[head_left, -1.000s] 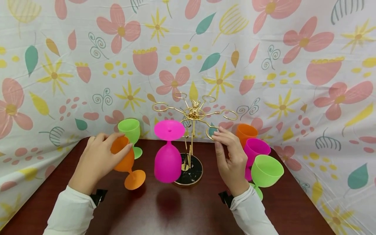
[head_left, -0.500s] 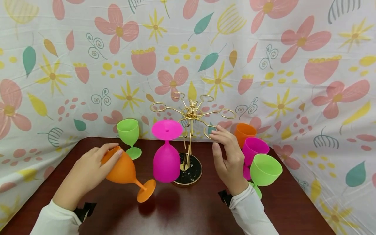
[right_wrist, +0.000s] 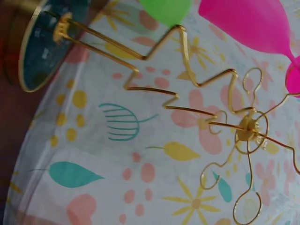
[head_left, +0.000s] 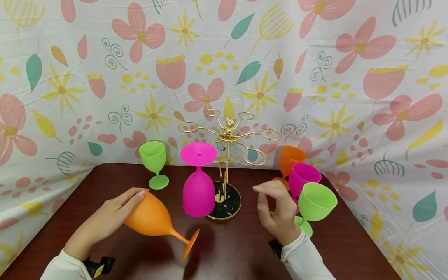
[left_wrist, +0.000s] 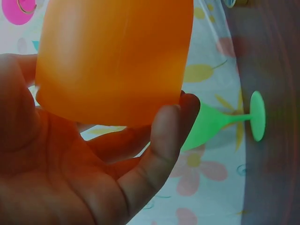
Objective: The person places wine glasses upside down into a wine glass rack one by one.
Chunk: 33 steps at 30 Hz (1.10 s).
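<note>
Orange goblet [head_left: 152, 216] tilts over the table [head_left: 227, 260] in the head view, bowl gripped by the left hand [head_left: 106, 217], the right hand [head_left: 278, 210] loosely curled, thumb and forefinger apart; left wrist view: fingers [left_wrist: 165, 133] clamp near its rim; right wrist view: gold stand [right_wrist: 248, 130], magenta goblet [right_wrist: 251, 23]

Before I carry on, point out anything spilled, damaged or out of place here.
No spill or damage shows. Two things look askew beside the upright green goblet at back left: a pink goblet hangs upside down at the gold stand, foot uppermost, and an orange goblet tilts in the left hand.
</note>
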Each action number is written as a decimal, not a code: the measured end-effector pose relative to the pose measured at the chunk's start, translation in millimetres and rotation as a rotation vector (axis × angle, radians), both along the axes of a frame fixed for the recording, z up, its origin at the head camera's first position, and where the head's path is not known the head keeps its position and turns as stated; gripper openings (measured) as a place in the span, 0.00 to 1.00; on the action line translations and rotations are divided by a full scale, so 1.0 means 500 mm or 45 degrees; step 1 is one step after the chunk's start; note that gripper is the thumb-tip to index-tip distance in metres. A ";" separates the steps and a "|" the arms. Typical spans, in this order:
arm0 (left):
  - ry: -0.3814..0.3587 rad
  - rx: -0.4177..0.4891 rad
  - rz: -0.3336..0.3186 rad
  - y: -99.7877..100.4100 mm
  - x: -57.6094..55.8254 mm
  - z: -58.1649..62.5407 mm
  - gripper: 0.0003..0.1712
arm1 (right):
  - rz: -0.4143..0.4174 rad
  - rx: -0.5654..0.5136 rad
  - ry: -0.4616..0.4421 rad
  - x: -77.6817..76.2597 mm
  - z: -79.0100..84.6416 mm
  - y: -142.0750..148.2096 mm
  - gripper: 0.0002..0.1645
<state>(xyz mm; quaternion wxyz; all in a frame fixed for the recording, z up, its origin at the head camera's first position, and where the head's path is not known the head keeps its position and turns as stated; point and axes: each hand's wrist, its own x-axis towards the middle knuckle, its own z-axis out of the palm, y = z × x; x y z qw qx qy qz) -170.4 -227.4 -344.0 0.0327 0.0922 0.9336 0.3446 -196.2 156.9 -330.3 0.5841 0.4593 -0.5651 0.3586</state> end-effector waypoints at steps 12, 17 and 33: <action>-0.206 0.316 -0.107 0.027 -0.004 -0.046 0.28 | 0.288 0.440 -0.848 0.047 -0.028 -0.008 0.21; -0.371 0.586 -0.132 0.048 -0.002 -0.059 0.32 | 0.392 0.511 -1.131 0.046 -0.042 -0.003 0.18; -0.797 1.208 -0.419 0.136 0.003 -0.123 0.34 | 0.578 0.586 -1.266 0.068 -0.049 -0.023 0.26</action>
